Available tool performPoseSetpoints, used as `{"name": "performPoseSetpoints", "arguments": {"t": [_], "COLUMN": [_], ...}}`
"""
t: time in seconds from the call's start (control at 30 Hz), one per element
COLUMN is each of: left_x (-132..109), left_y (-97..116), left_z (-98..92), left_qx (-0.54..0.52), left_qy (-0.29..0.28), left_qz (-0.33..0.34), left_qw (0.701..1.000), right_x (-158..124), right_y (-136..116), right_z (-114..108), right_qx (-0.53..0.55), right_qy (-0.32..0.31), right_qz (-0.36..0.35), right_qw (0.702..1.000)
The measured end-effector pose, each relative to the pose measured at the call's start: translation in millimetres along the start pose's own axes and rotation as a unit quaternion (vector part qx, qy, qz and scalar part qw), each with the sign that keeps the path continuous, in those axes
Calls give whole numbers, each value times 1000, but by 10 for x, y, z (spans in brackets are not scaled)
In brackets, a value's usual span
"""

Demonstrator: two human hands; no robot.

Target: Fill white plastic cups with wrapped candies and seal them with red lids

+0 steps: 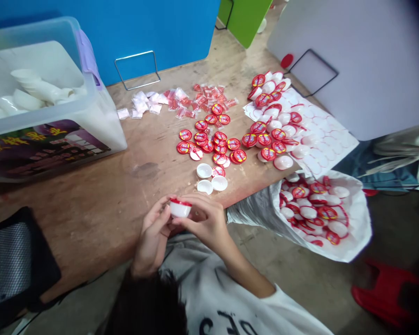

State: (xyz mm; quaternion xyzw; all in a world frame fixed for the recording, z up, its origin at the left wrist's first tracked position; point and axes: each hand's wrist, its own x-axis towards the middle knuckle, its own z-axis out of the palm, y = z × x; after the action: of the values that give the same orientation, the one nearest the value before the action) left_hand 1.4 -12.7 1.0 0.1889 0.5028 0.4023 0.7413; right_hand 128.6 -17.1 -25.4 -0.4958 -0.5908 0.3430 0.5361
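Between my two hands, at the table's front edge, is a small white plastic cup [180, 209] with a red rim or lid on top. My left hand [155, 228] grips it from the left with thumb and fingers. From the right, my right hand [207, 218] pinches its side and top edge. Just beyond lie three open white cups [205, 171]. Several round red lids [220, 143] with yellow and blue print are heaped behind them. Farther back are small clear packets with red contents [209, 97] and pale white packets [146, 102].
A clear bin [108, 125] of white cups stands at left. At right, red-lidded cups [278, 134] lie partly on a white printed sheet [328, 135]. A white sack [363, 223] of similar cups hangs open below. Blue [153, 28] and pale panels [352, 60] border the table.
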Motion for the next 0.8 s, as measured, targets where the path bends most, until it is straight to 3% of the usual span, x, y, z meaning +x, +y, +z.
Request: {"name": "performPoseSetpoints", "arguments": {"t": [0.1,0.27,0.37,0.5,0.67,0.8], "left_x": [25,5,6,80,136,115], "left_y": [-44,6,45,36,14,-2], "left_z": [7,-40,-54,-25,105,155], "left_qx": [22,127,76,-24,-113,-110], "left_qy": [-6,14,-5,-21,49,52], "left_qz": [11,62,33,-21,-114,-103], "left_qw": [1000,990,997,999,986,987], "right_x": [-25,-46,-22,-7,-52,-85], "right_y": [-15,-64,-72,-32,-5,-18], "right_z": [49,8,-15,45,138,124], "right_qx": [36,12,-13,-26,8,52], "right_qy": [39,-1,-23,24,101,113], "right_qz": [51,58,29,6,16,36], "right_qw": [997,998,999,999,995,992]}}
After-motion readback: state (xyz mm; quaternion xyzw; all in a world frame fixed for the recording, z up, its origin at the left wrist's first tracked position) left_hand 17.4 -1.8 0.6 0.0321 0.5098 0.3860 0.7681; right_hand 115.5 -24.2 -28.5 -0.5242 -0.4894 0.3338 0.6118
